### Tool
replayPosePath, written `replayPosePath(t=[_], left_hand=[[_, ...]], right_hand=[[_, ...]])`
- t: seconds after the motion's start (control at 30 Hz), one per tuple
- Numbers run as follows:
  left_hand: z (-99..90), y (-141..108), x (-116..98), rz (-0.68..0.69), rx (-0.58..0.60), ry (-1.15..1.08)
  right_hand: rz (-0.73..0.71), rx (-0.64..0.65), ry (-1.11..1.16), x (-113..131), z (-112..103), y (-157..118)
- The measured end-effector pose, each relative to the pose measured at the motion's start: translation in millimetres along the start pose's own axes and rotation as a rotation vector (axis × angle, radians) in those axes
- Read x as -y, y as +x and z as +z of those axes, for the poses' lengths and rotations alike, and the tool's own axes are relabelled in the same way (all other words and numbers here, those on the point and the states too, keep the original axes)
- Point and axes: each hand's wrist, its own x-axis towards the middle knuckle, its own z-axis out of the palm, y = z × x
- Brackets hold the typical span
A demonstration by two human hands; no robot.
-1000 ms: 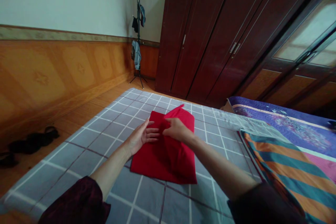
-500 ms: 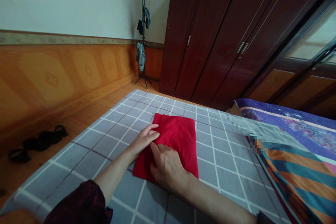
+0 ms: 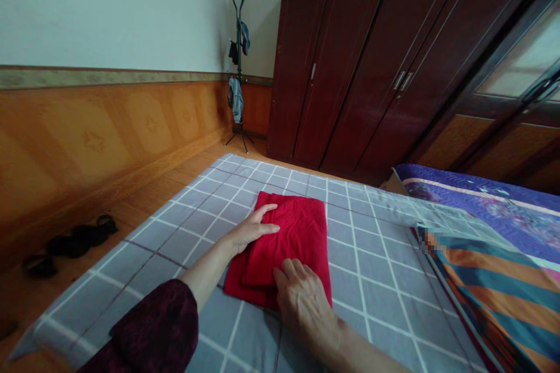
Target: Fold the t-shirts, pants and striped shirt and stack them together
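A folded red cloth [image 3: 301, 221] lies flat on the grey checked bed cover [image 3: 380, 280], with one layer folded back over its left part. My left hand [image 3: 256, 228] rests at the cloth's left edge, its thumb and fingers apart over the fabric. Lower down, my right hand [image 3: 304, 297] is on the front part of the cloth, its fingers bent and close together against the folded layer. Whether those fingertips pinch any fabric is hard to see.
Orange and teal striped fabric [image 3: 499, 280] lies at the right. Behind it is a purple patterned cover [image 3: 472, 192]. Dark shoes [image 3: 74, 240] stand on the floor at the left. A coat rack [image 3: 238, 70] and dark red wardrobe [image 3: 350, 70] are at the back.
My left hand has moved right over the cloth. My right hand has moved right and slightly down, away from the left hand. A folded-over layer of the cloth now shows between them.
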Motion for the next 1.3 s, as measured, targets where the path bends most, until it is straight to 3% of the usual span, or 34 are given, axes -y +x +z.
replayPosePath(t=[0.2,0.37,0.53,0.73,1.03,1.3], left_hand=[[9.3,32,2,0.021,-0.022,0.009],[4.1,31,0,0.114,-0.039,-0.003],[-4.7,28,3,0.078,-0.118,0.135],[-5.6,27,8,0.178,-0.118,0.282],[-13.8,31,8,0.148,-0.153,0.103],[-20.6,50,14,0.229,-0.251,0.072]], right_hand=[[-0.044,-0.084,0.070,6,-3,-2],[-0.054,-0.143,0.129,5,1,-1],[-0.061,-0.161,0.099,7,11,-1],[-0.068,-0.113,0.128,6,9,-3],[-0.069,0.054,0.195,6,3,-2],[-0.087,0.009,0.206,7,7,-3]])
